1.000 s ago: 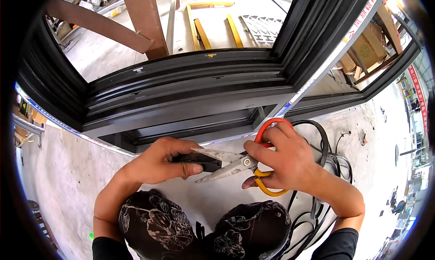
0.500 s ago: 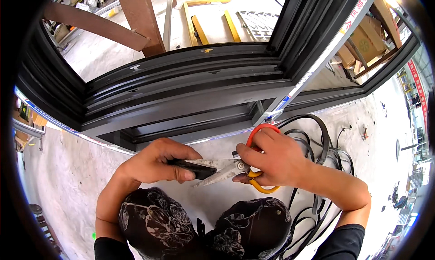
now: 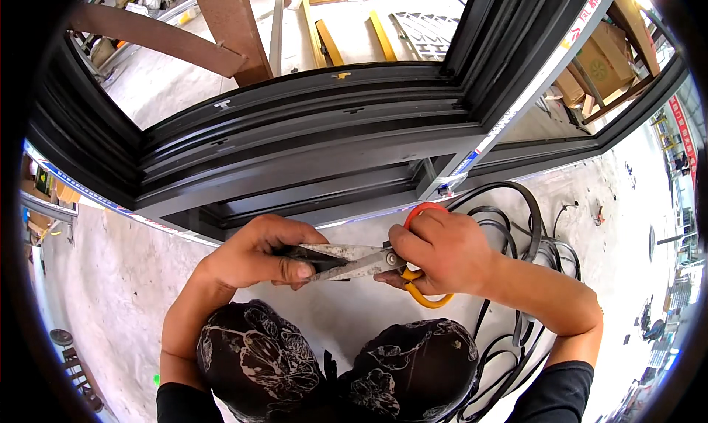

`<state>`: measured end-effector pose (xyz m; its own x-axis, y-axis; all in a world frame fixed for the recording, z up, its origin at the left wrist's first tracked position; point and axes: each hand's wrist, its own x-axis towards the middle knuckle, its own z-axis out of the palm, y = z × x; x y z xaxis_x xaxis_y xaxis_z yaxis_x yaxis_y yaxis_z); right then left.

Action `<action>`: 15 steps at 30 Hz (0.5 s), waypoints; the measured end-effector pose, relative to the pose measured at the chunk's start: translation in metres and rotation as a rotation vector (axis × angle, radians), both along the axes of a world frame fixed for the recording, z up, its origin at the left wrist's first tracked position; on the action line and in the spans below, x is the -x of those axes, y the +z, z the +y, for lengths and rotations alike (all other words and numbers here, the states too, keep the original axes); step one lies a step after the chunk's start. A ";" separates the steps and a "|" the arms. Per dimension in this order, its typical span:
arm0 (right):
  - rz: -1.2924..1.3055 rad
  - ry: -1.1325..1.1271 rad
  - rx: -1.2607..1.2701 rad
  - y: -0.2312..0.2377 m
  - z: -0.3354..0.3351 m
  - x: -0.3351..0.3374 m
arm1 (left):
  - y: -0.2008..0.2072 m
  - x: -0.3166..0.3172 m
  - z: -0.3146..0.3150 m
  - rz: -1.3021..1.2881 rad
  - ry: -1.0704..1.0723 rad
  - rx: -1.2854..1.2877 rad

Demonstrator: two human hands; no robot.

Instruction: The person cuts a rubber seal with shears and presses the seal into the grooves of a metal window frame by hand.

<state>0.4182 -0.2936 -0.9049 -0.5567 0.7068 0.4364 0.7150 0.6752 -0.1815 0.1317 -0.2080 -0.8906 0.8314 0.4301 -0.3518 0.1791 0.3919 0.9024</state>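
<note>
At frame centre, the right hand (image 3: 442, 250) gripped the scissors (image 3: 354, 261) (orange handles); the left hand (image 3: 254, 257) pinched a dark strip (image 3: 306, 255) between the blades. Fingertips lay near the edges: a slip risked a cut.

dark window frame (image 3: 310, 139), concrete floor (image 3: 110, 290)

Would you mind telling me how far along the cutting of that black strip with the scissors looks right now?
Done: the scissors are set on the black strip, blades closed around it. In hand: the left hand pinches the strip while the right hand grips the orange and red handles. Left: no severed piece shows yet, and black strip coils lie by the dark window frame.
</note>
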 end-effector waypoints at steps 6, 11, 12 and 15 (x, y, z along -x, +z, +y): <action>0.080 0.004 -0.024 -0.003 0.002 0.004 | 0.005 -0.003 0.000 -0.042 0.039 0.128; 0.133 0.004 -0.085 -0.009 0.002 0.006 | 0.001 -0.003 -0.001 -0.056 0.043 0.156; 0.136 0.003 -0.084 -0.009 0.003 0.005 | 0.001 -0.002 -0.002 -0.053 0.043 0.157; 0.092 0.000 -0.112 -0.008 0.003 0.003 | 0.000 -0.003 -0.002 -0.048 0.063 0.106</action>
<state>0.4154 -0.2904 -0.9130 -0.5109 0.6504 0.5621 0.6985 0.6952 -0.1695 0.1342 -0.2099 -0.8909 0.8205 0.4449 -0.3589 0.1090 0.4946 0.8622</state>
